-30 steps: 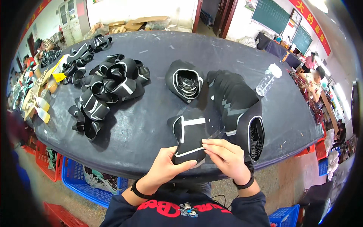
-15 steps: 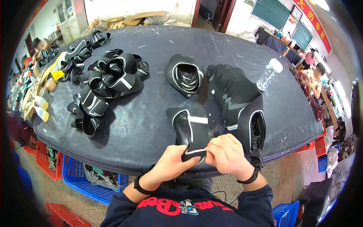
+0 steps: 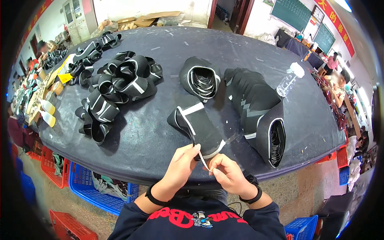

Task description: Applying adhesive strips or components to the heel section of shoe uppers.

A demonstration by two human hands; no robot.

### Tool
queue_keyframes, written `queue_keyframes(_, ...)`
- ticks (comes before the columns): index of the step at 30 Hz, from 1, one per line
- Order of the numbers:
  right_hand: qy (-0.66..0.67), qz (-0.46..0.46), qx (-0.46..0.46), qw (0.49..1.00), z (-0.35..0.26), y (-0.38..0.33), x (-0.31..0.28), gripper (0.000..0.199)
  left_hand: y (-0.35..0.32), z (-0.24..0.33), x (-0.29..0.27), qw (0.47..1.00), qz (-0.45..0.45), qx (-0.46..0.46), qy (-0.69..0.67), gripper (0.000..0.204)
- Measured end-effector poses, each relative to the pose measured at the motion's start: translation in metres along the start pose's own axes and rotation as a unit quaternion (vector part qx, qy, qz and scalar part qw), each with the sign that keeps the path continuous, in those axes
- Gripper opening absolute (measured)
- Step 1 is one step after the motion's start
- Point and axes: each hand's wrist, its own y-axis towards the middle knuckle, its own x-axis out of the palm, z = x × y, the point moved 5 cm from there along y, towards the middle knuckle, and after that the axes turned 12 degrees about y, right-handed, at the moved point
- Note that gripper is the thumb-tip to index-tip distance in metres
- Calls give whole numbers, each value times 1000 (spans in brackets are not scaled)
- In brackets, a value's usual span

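At the near table edge lies a black shoe upper point(image 3: 202, 127) with white edging and a white band across its far part. My left hand point(image 3: 180, 163) grips its near edge between thumb and fingers. A narrow white strip point(image 3: 203, 161) runs off that edge near my left thumb. Its loose end is pinched in the fingertips of my right hand point(image 3: 229, 176). Just beyond stands a nested stack of similar black uppers point(image 3: 191, 66). A longer row of nested uppers point(image 3: 250, 90) lies to the right, its open end toward me.
A loose heap of black uppers point(image 3: 138, 86) covers the left of the dark table point(image 3: 168, 50). A clear bottle with a white lid point(image 3: 287, 83) stands at right; pale bottles point(image 3: 48, 119) stand far left. Below the edge are blue point(image 3: 90, 191) and red crates point(image 3: 72, 226). People work at both sides.
The upper has turned, its far end swinging left and away. My right hand has moved down and slightly left, drawing the white strip out from the edge. The view has shifted slightly.
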Motion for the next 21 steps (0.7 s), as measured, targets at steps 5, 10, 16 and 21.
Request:
queue_keyframes(5, 147, -3, 121, 982, 4, -4, 11, 4, 2, 9, 9, 999, -4, 6, -52, 26)
queue_keyframes(10, 256, -34, 141, 956, 14, -10, 37, 5, 2, 3, 13, 989, -30, -31, -139, 29)
queue_keyframes(16, 89, 11, 132, 987, 28, -19, 30, 6, -6, 9, 4, 996, -6, 18, -85, 36)
queue_keyframes(21, 0, 42, 88, 995, 36, -25, 28, 9, -6, 29, 3, 992, 43, 90, -83, 34)
